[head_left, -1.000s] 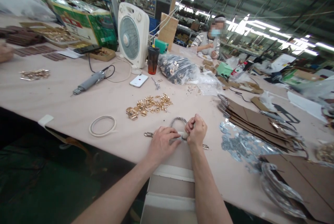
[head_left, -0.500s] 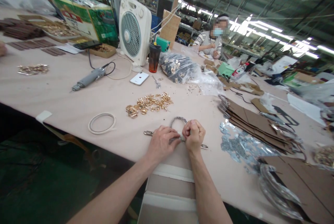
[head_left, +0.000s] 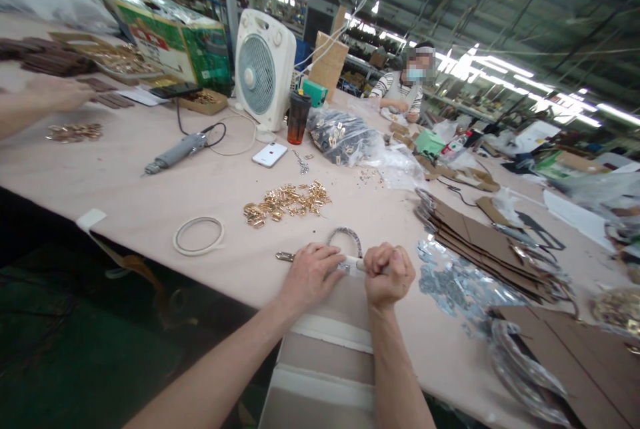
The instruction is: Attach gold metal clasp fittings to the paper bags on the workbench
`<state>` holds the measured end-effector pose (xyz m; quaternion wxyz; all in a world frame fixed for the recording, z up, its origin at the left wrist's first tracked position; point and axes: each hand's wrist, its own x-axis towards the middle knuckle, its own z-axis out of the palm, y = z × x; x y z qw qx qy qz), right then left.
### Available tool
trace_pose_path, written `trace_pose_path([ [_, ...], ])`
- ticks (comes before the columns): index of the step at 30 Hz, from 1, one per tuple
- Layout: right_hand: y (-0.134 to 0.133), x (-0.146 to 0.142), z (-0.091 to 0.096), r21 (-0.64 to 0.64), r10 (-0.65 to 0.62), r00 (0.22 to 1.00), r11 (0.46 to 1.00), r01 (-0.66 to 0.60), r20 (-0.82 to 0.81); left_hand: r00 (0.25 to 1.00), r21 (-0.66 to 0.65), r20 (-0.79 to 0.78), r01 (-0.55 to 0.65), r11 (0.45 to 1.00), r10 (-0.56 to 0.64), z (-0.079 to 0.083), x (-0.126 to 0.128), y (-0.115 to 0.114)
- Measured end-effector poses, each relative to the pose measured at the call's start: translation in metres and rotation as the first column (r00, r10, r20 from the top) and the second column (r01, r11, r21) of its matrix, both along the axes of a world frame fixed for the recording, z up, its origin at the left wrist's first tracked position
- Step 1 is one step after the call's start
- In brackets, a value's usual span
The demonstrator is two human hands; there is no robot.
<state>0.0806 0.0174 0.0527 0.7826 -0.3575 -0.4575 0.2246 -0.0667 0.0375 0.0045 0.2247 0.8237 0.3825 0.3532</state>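
My left hand (head_left: 311, 276) lies on the near edge of a taupe bag piece (head_left: 325, 357), its fingers stretched out and pressed down. By its thumb and fingertips is a small silvery metal plate (head_left: 343, 268). My right hand (head_left: 389, 274) is closed in a fist just to the right, around something mostly hidden; a thin pale tip (head_left: 359, 264) shows at its left side. Behind both hands curves a plastic-wrapped handle (head_left: 346, 232). A metal buckle end (head_left: 285, 256) sticks out left of my left hand.
Gold-coloured hardware (head_left: 287, 202) and a tape roll (head_left: 199, 236) lie ahead. Silvery plates (head_left: 450, 279) and stacked brown panels (head_left: 475, 236) are at right. An electric screwdriver (head_left: 177, 152), phone (head_left: 270, 154), cup (head_left: 298, 119) and fan (head_left: 263, 69) stand farther back. Another person's arm (head_left: 40, 106) reaches in at left.
My right hand has moved right, away from my left fingers, baring the metal plate and pale tip. My left hand stays put. Another person's arm has come in at far left.
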Motion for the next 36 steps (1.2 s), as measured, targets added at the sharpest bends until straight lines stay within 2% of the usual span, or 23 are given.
trace_pose_path([
  [2, -0.004, -0.001, 0.001, 0.045, 0.025, 1.000, 0.999, -0.024, -0.015, 1.000, -0.007, -0.008, -0.009, 1.000, 0.008, -0.001, 0.001, -0.001],
  [5, -0.009, -0.009, -0.010, 0.032, 0.056, 0.998, 0.998, -0.057, 0.031, 1.000, -0.026, -0.014, -0.012, 1.000, 0.012, 0.000, 0.001, -0.001],
  [11, -0.010, -0.017, -0.033, 0.026, -0.035, 0.985, 0.999, 0.031, 0.166, 1.000, -0.064, -0.020, -0.010, 0.998, 0.009, 0.004, 0.000, -0.001],
  [18, -0.005, -0.016, -0.034, 0.070, -0.063, 0.963, 0.997, 0.046, 0.264, 0.999, -0.080, -0.034, -0.015, 0.997, 0.012, 0.006, 0.000, -0.002],
  [20, -0.002, -0.017, -0.033, 0.040, -0.073, 0.950, 0.997, 0.064, 0.302, 0.999, -0.077, -0.029, -0.018, 0.997, 0.016, 0.007, 0.000, -0.002],
  [22, 0.004, -0.018, -0.031, -0.044, -0.083, 0.944, 0.994, 0.102, 0.318, 1.000, -0.068, -0.024, -0.018, 0.998, 0.016, 0.007, -0.001, -0.001],
  [25, 0.014, -0.018, -0.025, -0.230, -0.073, 0.952, 0.962, 0.146, 0.297, 1.000, -0.041, -0.019, 0.009, 0.999, -0.010, 0.007, -0.002, -0.002],
  [28, 0.019, -0.013, -0.018, -0.362, 0.007, 0.982, 0.930, 0.062, 0.187, 0.998, -0.021, -0.021, 0.058, 0.998, -0.059, 0.006, -0.003, -0.003],
  [30, 0.016, -0.007, -0.011, -0.327, 0.010, 0.999, 0.945, 0.003, 0.041, 0.998, -0.010, -0.017, 0.064, 0.998, -0.065, 0.003, -0.003, -0.004],
  [32, 0.012, 0.001, -0.003, -0.215, -0.046, 0.995, 0.976, 0.027, -0.083, 0.999, 0.004, -0.008, 0.048, 0.999, -0.048, 0.001, -0.002, -0.004],
  [34, 0.007, 0.006, 0.006, -0.120, -0.089, 0.988, 0.990, 0.073, -0.127, 1.000, 0.012, -0.004, 0.025, 1.000, -0.025, -0.001, 0.000, -0.004],
  [36, 0.007, 0.009, 0.013, -0.085, -0.089, 0.990, 0.993, 0.080, -0.111, 1.000, 0.013, -0.010, -0.003, 1.000, 0.004, -0.001, 0.001, -0.004],
])
